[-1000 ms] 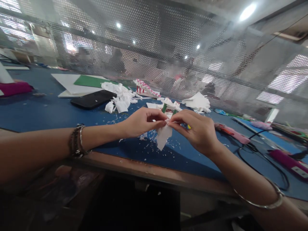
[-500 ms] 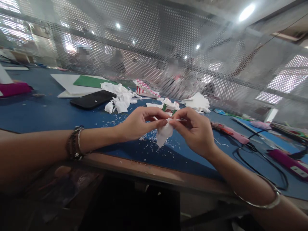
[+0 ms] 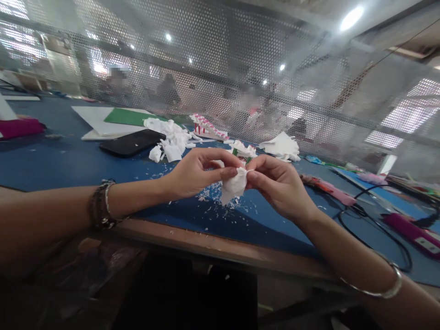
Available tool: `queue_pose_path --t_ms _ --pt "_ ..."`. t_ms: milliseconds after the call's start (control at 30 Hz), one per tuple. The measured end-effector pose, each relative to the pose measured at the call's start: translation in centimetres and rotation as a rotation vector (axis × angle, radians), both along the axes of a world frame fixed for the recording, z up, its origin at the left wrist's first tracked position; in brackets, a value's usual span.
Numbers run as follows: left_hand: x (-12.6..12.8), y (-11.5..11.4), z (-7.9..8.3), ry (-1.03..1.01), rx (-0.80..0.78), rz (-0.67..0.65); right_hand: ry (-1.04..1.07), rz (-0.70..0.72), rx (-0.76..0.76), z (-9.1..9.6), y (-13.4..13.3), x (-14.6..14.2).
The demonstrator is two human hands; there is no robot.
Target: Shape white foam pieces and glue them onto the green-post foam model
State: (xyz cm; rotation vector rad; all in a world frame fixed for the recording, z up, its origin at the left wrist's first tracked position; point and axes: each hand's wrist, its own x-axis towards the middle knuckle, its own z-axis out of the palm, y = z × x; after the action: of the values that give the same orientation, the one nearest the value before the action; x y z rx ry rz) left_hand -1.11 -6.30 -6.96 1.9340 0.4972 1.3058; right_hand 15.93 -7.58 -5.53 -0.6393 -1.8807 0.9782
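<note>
Between my hands, above the blue table (image 3: 220, 224), hangs a thin white piece of paper (image 3: 233, 185), gathered at its top. My left hand (image 3: 202, 173) pinches it between thumb and fingers from the left. From the right, my right hand (image 3: 278, 185) is closed with its thumb and fingertips at the gathered top edge. White scraps lie scattered on the table below. Just behind my fingertips stands a small thing with green uprights and a white top (image 3: 242, 149), partly hidden by my hands.
Crumpled white paper (image 3: 170, 133) lies beside a black phone (image 3: 132, 143). Farther back are a pink-and-white row of pieces (image 3: 208, 124) and a stack of white sheets (image 3: 281, 145). On the right are a pink tool (image 3: 333, 190), a black cable and a purple power strip (image 3: 412, 233). A perforated metal screen (image 3: 220, 55) rises behind.
My hands have shifted slightly on the paper, and my right fingertips have drawn a little away from the left ones. The hanging paper looks more bunched and shorter.
</note>
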Motion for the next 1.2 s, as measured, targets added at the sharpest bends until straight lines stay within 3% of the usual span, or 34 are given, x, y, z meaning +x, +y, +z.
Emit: queue_pose_path --t_ms 200,433,600,933,1200 --pt "-0.26 0.63 -0.31 0.018 0.106 0.023 -0.019 -0.008 0.06 -0.18 -0.31 -0.19" --pt "-0.49 0.46 -0.24 0.055 0.314 0.124 -0.115 -0.17 0.416 -0.67 -0.68 -0.32" --pt "-0.56 -0.03 -0.08 0.142 0.354 0.167 -0.094 -0.268 0.527 -0.64 -0.6 -0.24" --pt "-0.59 0.53 -0.19 0.187 0.638 0.205 -0.154 -0.269 0.419 -0.69 -0.35 -0.03" --pt "-0.63 0.69 -0.24 0.244 0.704 0.22 -0.209 -0.221 0.336 -0.25 -0.14 0.49"
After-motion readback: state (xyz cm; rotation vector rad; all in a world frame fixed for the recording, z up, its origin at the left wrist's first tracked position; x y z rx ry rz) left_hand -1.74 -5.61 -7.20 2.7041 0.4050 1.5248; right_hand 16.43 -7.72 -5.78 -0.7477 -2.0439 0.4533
